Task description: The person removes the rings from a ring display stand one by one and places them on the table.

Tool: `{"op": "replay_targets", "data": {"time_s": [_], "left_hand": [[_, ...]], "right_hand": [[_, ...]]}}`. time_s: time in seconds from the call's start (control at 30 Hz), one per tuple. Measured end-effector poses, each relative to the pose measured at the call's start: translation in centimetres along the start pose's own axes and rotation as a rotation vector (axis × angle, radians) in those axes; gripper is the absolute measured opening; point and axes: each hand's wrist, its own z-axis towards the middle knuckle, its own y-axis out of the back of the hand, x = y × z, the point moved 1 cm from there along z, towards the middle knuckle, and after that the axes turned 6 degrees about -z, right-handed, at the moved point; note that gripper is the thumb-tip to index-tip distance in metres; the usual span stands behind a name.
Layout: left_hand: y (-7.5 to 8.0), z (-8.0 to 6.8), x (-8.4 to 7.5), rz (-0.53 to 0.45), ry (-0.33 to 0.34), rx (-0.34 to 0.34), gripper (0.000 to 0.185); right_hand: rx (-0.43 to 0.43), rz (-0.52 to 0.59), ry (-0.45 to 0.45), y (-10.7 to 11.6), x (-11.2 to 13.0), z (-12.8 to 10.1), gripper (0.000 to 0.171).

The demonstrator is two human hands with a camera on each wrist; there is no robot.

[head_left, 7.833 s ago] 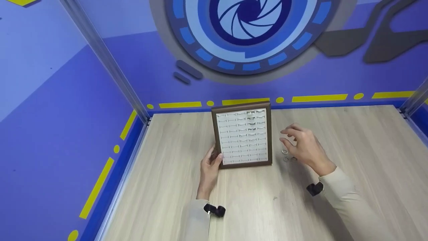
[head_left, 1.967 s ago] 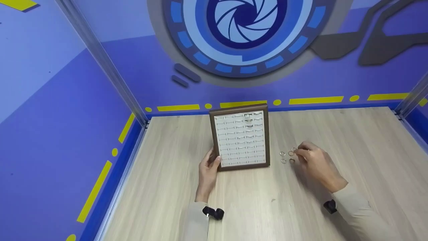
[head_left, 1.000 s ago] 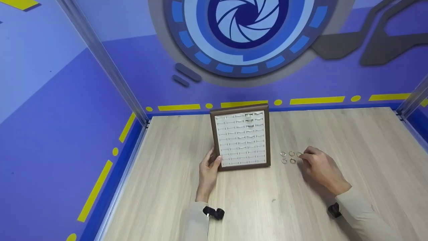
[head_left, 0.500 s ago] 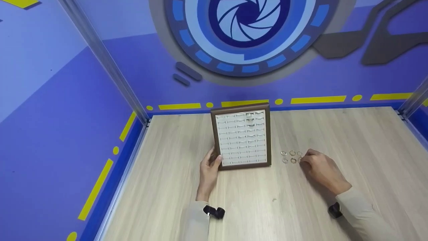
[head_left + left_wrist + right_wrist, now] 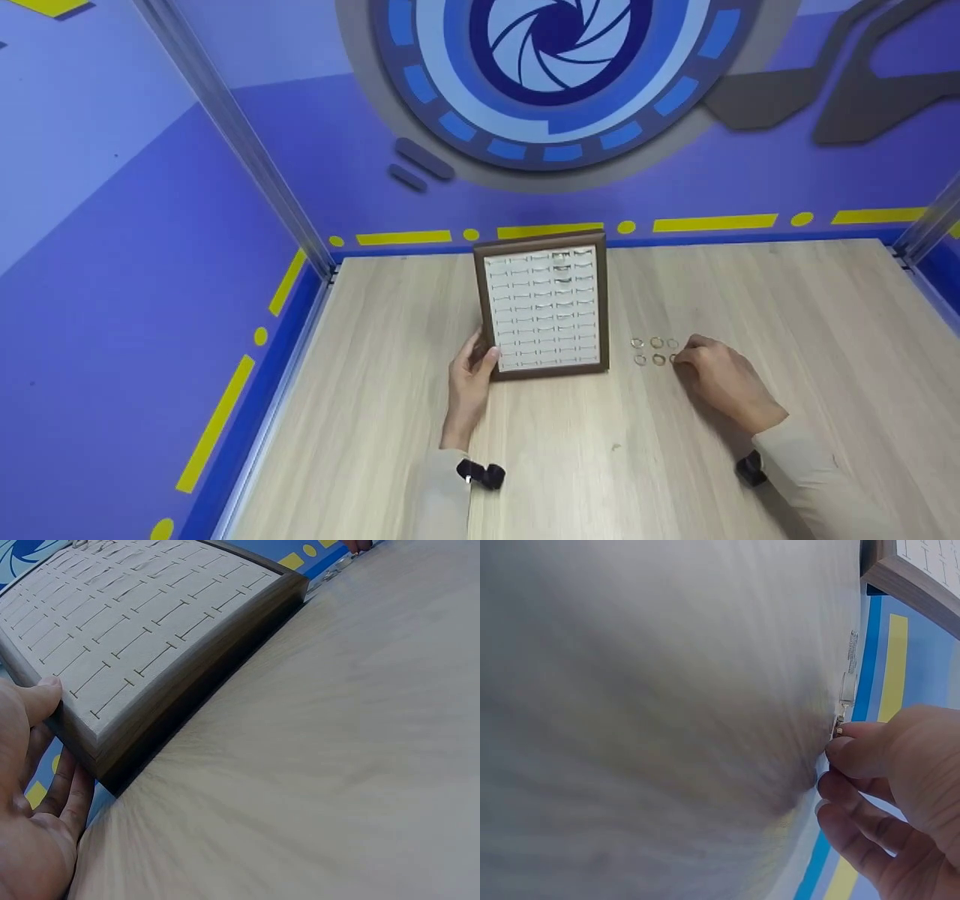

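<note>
No readable text, number or brand appears in any view. The walls carry only shapes, no letters.

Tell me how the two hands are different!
The left hand holds the corner of the ring tray, thumb on top; the right hand pinches a small ring on the table. The left one sits beside the tray; the right one sits by the loose rings. Both wear pale sleeves and a black wrist camera.

Left hand (image 5: 471,375) curled, right hand (image 5: 721,377) pinching.
</note>
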Motion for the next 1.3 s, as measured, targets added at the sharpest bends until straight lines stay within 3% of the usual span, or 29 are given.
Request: {"op": "replay_targets", "data": {"time_s": [0.33,0.6,1.0,1.3], "left_hand": [[0.0,0.1,0.2,0.01,0.014,-0.01,0.059],[0.1,0.0,0.2,0.016,0.023,-0.012,0.059],[-0.1,0.0,0.1,0.023,-0.004,-0.004,0.058],[0.0,0.1,0.1,0.017,-0.015,0.001,0.058]], "right_hand": [[0.011,0.013,0.007,0.2,0.0,0.3,0.02],[-0.122,0.044,0.009,1.1,0.6,1.3,0.011],[-0.265,0.069,0.043,3.7,2.8,4.4,0.015],[-0.325,0.133,0.072,4.4,5.2,7.2,0.016]]}}
